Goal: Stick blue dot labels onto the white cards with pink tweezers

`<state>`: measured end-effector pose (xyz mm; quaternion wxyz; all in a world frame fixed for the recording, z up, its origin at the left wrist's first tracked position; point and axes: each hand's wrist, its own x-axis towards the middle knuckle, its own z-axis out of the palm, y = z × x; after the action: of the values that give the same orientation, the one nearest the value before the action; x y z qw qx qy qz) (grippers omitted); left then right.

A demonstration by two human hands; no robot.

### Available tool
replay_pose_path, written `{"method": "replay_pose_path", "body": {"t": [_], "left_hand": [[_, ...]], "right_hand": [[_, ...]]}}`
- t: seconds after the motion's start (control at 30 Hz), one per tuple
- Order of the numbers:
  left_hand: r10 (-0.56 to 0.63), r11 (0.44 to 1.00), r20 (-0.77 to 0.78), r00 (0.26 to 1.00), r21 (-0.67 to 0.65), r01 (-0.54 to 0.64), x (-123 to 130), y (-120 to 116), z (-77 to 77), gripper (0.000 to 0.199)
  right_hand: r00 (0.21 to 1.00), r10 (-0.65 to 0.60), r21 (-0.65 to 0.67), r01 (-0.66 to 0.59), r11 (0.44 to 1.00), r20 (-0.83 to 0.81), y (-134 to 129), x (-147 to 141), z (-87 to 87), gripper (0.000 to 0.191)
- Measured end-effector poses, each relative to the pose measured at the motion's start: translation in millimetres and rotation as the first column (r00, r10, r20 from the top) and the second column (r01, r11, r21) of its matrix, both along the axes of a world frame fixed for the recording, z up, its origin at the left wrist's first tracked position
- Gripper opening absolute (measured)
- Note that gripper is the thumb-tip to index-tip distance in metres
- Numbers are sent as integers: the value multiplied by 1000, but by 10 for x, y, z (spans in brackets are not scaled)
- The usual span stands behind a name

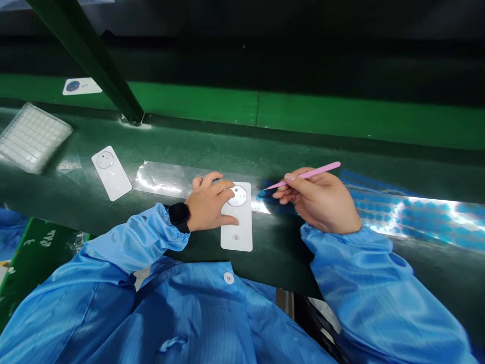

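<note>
One white panel [242,230] lies partly beneath the left hand [210,203], whose fingers and thumb are spread over its left edge. To its right, the right hand [322,197] pinches pink tweezers [320,170], their tip near a blue dot [261,193] between the hands; a dotted strip [420,217] extends past the right hand.

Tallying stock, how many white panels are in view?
3: the near panel partly under the left hand, the left panel on the bench, and the far panel on the green strip. Others could be hidden.
</note>
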<state>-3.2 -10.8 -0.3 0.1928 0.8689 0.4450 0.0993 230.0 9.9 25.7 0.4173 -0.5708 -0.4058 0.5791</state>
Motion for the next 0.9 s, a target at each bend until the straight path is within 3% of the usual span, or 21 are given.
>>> {"method": "replay_pose_path", "body": {"t": [0.23,0.53,0.9], "left_hand": [[-28,1000,0,1000,-4,28,-4,-2,-4,59],[-55,998,9,998,-17,55,10,5,18,56],[-56,998,1,998,-30,56,11,0,34,55]], "right_hand": [[999,-4,-29,5,1000,40,-124,-221,-16,45],[989,10,10,-12,1000,147,-142,-188,-142,39],[981,5,27,-10,1000,194,-166,-200,-125,41]]}}
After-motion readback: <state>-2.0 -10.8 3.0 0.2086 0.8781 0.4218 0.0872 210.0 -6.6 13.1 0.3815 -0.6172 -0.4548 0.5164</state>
